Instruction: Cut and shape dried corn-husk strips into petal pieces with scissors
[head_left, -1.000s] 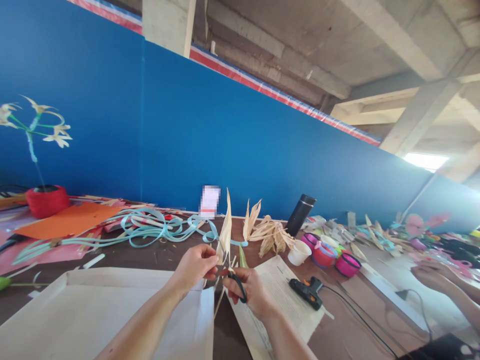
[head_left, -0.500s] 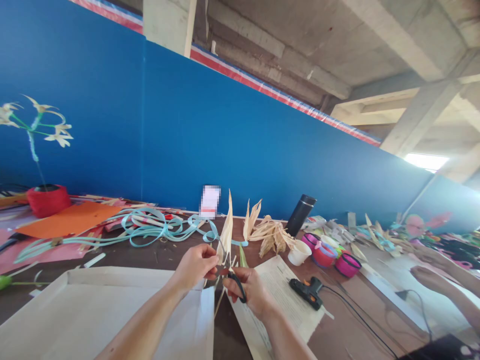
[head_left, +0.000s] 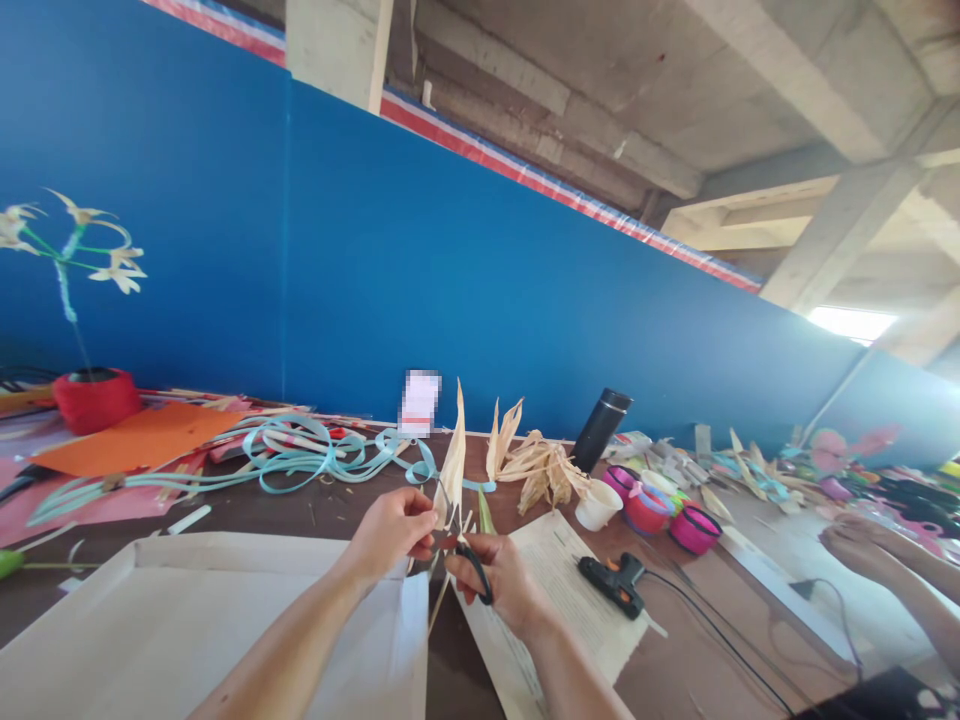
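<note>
A black bottle stands near a blue partition, an orange sheet beside a red pot

Looks forward from head height, behind and above the fingers, near them; faces blue partition beyond.

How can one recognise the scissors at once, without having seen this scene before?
In front of the long blue wall is a brown table. In the view's lower middle, the right hand holds the scissors beside a pale dry husk. Unlike the black glue gun lying further right, they have a looped handle.
</note>
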